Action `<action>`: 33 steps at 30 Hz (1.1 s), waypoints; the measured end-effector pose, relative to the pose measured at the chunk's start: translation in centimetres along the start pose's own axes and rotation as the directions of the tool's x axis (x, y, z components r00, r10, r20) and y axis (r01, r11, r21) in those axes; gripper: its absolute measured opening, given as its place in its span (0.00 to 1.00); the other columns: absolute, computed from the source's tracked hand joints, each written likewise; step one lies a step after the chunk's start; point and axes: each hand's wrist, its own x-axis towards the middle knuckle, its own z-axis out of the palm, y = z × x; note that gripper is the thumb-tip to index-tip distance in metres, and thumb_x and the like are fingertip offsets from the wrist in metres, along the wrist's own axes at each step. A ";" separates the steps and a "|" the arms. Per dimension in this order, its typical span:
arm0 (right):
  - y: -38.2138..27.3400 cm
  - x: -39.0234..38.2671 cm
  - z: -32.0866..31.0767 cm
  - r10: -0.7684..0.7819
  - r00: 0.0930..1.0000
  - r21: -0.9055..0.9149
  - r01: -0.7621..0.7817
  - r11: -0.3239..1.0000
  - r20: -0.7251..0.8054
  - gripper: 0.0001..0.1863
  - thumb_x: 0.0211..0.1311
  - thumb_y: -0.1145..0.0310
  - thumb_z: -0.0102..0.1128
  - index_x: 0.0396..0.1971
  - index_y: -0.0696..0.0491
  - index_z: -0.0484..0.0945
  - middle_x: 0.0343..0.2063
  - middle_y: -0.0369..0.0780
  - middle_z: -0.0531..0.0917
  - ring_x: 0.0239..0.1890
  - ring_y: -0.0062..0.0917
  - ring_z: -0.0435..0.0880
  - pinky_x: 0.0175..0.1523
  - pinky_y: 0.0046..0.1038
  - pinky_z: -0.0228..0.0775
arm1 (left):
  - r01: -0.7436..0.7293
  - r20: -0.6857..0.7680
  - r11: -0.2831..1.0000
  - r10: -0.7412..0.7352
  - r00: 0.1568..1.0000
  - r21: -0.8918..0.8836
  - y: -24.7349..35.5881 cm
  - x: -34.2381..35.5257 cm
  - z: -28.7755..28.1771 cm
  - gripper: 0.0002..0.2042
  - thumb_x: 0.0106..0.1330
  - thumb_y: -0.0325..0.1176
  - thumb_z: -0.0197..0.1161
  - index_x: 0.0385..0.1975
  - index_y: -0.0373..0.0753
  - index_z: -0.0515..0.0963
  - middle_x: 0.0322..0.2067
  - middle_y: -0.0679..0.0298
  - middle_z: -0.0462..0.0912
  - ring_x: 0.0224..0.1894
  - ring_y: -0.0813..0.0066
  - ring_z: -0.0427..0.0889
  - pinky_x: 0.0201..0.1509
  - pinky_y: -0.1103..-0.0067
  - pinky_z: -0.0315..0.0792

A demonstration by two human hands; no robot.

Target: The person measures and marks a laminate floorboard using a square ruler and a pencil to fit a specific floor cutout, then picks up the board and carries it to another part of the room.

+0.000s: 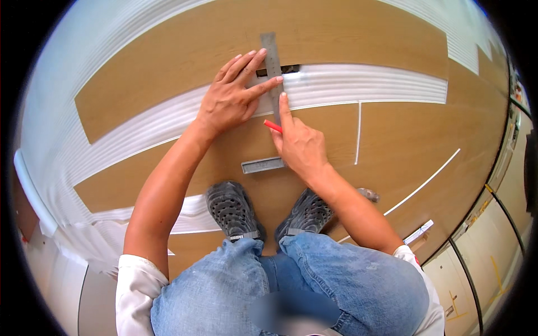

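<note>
In the upper middle of the frame, a grey metal ruler [272,59] runs nearly upright, its far end on the wide brown board [168,61] and its length passing over a dark opening [291,69] at that board's near edge and on across the white ribbed underlay [381,84]. From where I stand, the left hand [228,103] lies palm down on the ruler's left side, spread and clutching nothing; one finger reaches across the blade while another fingertip sits at its left edge. The right hand [302,144] comes up from the lower right, pinching a short red pencil [273,126] whose blunt red end points to the left, with the index finger stretched up along the ruler's right edge. So the ruler stands between the two hands, its long axis pointing away from the crouching person, the right hand nearer its lower part and the left nearer its upper part. Below, in the centre of the frame, a grey metal bar [260,166] lies crosswise to it; the right hand covers the place where the two might meet, so I cannot tell whether they are joined. The dark clogs [231,210] rest on the brown boards just beneath that bar.
</note>
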 end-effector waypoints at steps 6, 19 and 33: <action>0.2 0.0 0.1 -0.009 1.000 0.005 0.009 1.000 0.005 0.45 0.62 0.59 0.69 0.75 0.56 0.59 0.26 0.43 0.82 0.23 0.38 0.85 0.28 0.37 0.79 | 0.019 -0.022 1.000 -0.019 1.000 -0.009 0.0 -0.1 0.2 0.30 0.60 0.31 0.64 0.64 0.67 0.78 0.75 0.62 0.63 0.74 0.63 0.66 0.79 0.66 0.57; 0.4 0.1 -0.1 -0.005 1.000 -0.016 0.005 1.000 0.001 0.43 0.65 0.55 0.67 0.75 0.56 0.60 0.23 0.43 0.81 0.21 0.38 0.84 0.27 0.39 0.79 | 0.025 -0.002 0.999 -0.025 1.000 -0.041 0.0 0.1 0.1 0.33 0.58 0.30 0.65 0.66 0.68 0.75 0.76 0.59 0.61 0.74 0.59 0.64 0.79 0.63 0.56; 4.2 7.7 -7.7 0.121 0.993 0.632 -0.085 0.770 -0.014 0.18 0.74 0.59 0.54 0.48 0.59 0.83 0.26 0.43 0.87 0.23 0.33 0.83 0.33 0.35 0.76 | 0.032 -0.008 0.998 -0.032 0.999 -0.058 0.1 -0.1 -0.4 0.34 0.54 0.27 0.64 0.64 0.67 0.77 0.76 0.58 0.61 0.74 0.59 0.65 0.79 0.64 0.56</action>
